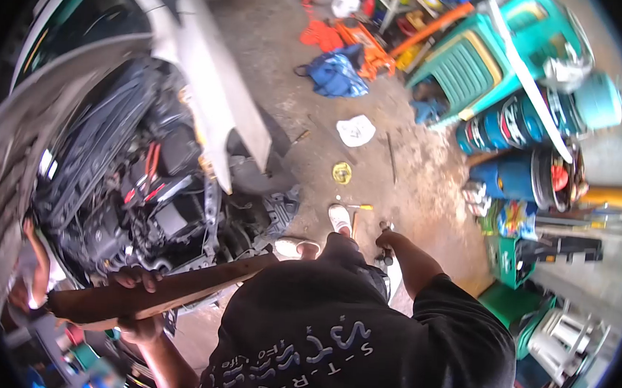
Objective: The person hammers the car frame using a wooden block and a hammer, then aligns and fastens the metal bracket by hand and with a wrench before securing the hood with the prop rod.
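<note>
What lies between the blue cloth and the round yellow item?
A white scrap lies on the floor between the blue cloth and round yellow item, in the head view.

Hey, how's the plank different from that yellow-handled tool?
The plank is brown and broad; the tool is slim, with a yellow handle. The plank looks much bigger than the tool. The left hand holds the plank, while the tool lies on the floor. Both are longer than wide.
</note>
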Action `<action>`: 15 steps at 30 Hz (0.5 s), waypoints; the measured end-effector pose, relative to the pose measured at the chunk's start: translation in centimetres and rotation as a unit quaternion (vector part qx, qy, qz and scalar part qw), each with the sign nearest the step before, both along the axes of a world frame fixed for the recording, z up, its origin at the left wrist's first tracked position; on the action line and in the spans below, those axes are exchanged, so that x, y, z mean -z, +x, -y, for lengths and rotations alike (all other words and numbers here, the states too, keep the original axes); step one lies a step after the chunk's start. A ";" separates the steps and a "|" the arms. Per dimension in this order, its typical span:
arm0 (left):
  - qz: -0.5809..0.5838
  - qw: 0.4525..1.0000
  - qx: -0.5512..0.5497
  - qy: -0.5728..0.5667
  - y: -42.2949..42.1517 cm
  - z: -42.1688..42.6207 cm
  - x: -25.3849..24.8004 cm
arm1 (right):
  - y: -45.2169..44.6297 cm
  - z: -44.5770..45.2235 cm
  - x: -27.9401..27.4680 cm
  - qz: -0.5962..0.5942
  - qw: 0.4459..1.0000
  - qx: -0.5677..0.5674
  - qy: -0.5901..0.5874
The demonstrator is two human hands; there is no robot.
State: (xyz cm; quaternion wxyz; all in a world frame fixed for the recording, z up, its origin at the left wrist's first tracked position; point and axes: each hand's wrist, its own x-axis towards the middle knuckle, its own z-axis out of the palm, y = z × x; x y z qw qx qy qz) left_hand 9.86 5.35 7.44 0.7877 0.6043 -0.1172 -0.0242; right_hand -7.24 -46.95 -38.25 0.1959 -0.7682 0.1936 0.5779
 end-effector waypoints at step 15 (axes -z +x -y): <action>-0.165 0.920 0.241 0.263 4.7 25.5 13.8 | -14.0 14.3 11.2 -0.030 0.998 0.044 -0.017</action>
